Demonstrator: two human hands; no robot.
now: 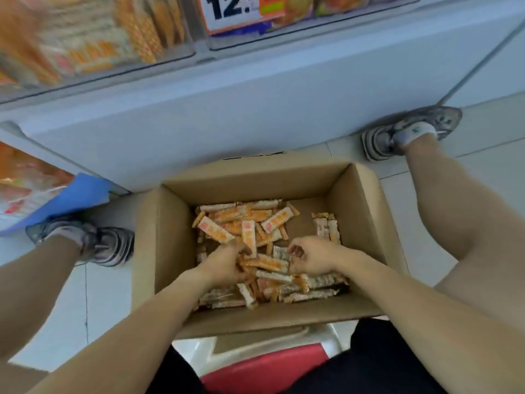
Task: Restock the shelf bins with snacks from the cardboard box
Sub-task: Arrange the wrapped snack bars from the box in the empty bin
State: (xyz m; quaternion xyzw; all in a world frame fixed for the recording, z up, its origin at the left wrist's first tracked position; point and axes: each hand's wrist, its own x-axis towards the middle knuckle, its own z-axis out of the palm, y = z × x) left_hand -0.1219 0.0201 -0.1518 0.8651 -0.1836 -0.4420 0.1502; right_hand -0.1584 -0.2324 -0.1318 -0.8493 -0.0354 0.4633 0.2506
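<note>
At the far left, a blue sheet [76, 194] juts out under a shelf edge beside some orange packets [25, 183], and just below it sits the person's left shoe [85, 243] on the pale tiled floor [99, 302]. Above, along the top, clear shelf bins [93, 46] hold blurred orange and white snack packs. Moving toward the middle, the open cardboard box [167, 237] stands on the floor between the two feet, against the white base of the shelf [227, 109]. Its bottom is partly covered with a loose heap of snack bars [250, 223] in orange and white wrappers, thickest at the left and near side. Both hands reach down into the box. The left hand [224, 265] has its fingers curled around a bunch of bars at the centre of the heap. Just beside it, the right hand [312, 255] is curled with fingertips pinched at a wrapper, though whether it truly holds one is hard to tell. A few bars [325, 226] lie apart near the right wall. A price sign [230, 9] hangs on the bin above. At the right, the right shoe [409, 132] rests against the shelf base. Near the bottom edge, a red and white stool [267, 368] shows between the legs.
</note>
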